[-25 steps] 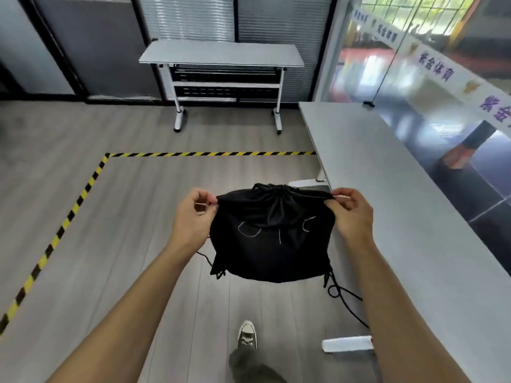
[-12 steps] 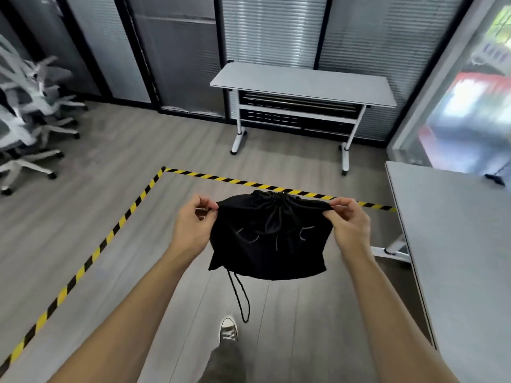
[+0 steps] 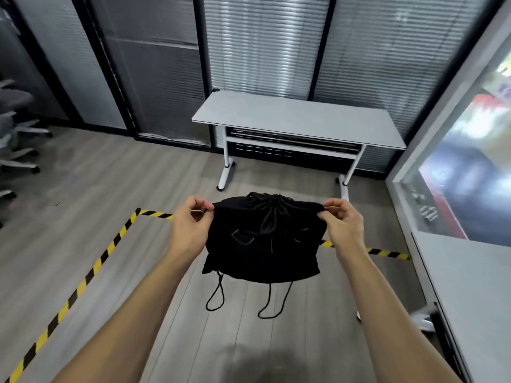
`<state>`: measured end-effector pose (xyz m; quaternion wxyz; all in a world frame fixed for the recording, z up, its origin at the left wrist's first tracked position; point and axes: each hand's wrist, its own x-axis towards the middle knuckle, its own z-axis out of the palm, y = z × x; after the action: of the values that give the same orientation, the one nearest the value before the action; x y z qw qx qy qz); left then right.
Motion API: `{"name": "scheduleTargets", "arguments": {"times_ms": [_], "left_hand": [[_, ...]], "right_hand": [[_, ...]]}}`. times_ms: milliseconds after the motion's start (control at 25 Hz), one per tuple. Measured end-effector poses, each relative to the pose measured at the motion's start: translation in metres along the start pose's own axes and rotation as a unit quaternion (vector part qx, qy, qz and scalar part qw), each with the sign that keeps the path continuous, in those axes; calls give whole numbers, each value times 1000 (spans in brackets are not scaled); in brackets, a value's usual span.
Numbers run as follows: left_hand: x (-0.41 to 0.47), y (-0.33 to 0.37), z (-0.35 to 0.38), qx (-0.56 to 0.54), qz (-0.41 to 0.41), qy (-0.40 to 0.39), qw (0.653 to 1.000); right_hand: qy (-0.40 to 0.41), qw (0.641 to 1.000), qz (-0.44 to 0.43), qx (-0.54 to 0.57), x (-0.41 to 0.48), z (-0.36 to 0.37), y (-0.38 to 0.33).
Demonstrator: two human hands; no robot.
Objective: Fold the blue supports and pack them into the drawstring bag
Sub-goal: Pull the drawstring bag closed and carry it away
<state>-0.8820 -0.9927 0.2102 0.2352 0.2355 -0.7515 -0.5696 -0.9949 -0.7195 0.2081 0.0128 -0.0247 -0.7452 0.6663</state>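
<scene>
A black drawstring bag (image 3: 262, 244) hangs in the air in front of me, its mouth gathered shut at the top centre. My left hand (image 3: 190, 225) pinches the bag's upper left corner and my right hand (image 3: 343, 225) pinches its upper right corner. Two black cord loops (image 3: 272, 302) dangle below the bag. The bag looks filled out. No blue supports are visible; whatever is inside the bag is hidden.
A grey table (image 3: 298, 120) stands ahead against the blinds. Another grey table (image 3: 475, 299) runs along my right side. Yellow-black floor tape (image 3: 91, 269) marks a corner on the wooden floor. Office chairs (image 3: 13, 139) stand at the far left.
My view has turned left, so the right table slid toward the frame edge and the far table came centre. Both hands keep the same hold on the bag; its cords now hang below.
</scene>
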Motion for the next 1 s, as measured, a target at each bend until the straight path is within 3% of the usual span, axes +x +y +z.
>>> {"name": "scheduleTargets", "arguments": {"times_ms": [440,760,1000], "left_hand": [[325,6,136,20,-19,44,999],[525,19,181,25,-6,104,994],[697,26,204,18,28,104,994]], "right_hand": [[-80,996,-29,-23,345,120,-9],[-125,991,-50,-27,538,226,-52],[-88,994,-69,-14,673,322,-97]]}}
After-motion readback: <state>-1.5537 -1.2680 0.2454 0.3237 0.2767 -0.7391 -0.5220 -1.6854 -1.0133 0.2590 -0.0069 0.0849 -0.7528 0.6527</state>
